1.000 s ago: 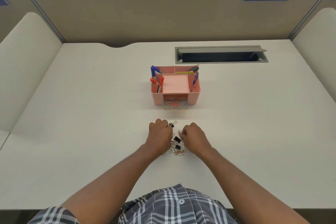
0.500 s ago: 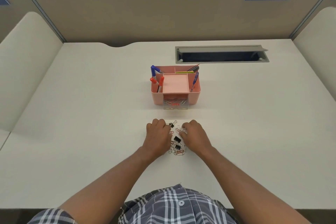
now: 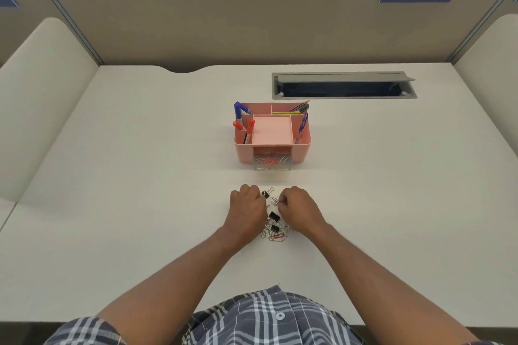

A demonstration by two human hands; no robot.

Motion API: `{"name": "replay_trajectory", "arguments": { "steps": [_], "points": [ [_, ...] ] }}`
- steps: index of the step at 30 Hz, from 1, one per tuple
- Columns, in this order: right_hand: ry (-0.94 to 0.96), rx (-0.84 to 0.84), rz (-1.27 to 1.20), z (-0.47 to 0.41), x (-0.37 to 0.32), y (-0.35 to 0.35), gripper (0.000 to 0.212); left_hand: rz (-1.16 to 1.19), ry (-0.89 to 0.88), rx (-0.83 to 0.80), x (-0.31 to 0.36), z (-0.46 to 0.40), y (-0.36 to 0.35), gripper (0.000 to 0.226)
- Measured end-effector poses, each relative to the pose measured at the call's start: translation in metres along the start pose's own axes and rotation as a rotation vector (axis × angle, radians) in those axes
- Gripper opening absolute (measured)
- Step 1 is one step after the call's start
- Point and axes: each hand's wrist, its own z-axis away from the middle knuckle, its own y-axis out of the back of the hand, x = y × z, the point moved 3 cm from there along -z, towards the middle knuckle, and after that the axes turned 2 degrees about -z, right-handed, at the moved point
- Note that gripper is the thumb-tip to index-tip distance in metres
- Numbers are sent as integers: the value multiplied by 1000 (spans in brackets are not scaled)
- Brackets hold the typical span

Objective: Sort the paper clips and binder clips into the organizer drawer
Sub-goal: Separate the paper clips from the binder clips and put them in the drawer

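At lower centre of the frame, going from left to right, the left hand (image 3: 246,209) rests knuckles-up on the white desk (image 3: 126,176), fingers curled under. Its fingertips touch a black binder clip (image 3: 265,193) at the upper edge of the pile, but whether they actually pinch it cannot be told from here. Between the hands lies the loose pile of paper clips (image 3: 276,234) with two more binder clips, one (image 3: 274,216) just above the other (image 3: 275,228). To the right, the right hand (image 3: 298,211) is curled too, and its fingertips seem to pinch a thin wire paper clip (image 3: 276,200) near the top of the pile.

Compared with the earlier frames, both hands have crept a little up the frame toward the far edge of the pile, and the right hand's fingertips have closed in on that clip; a second ago they lay lower against the heap. The pile itself looks about the same. This reads as picking, not yet carrying.

Above the pile at frame centre, the pink organizer (image 3: 273,134) stands well apart, its clear drawer (image 3: 272,162) pulled open and already holding a few clips. Most of the sorting appears left to do.
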Motion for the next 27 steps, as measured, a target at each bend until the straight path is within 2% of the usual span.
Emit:
{"name": "replay_trajectory", "arguments": {
  "steps": [5,9,13,19,24,27],
  "points": [
    [-18,61,-275,1,2,17,8,151,87,104,-5,-5,14,10],
    [92,242,-398,-4,-15,46,7,336,136,251,-12,-23,44,17],
    [226,383,-314,-21,-37,74,11,408,169,288,-19,-51,68,19],
    [224,366,-135,-47,-43,80,17,357,155,243,-25,-75,80,20],
    [244,384,-212,-38,-36,81,18,461,140,290,-28,-61,74,14],
    [270,389,-256,-21,-25,74,16,434,129,286,-24,-40,61,9]
  ]
}}
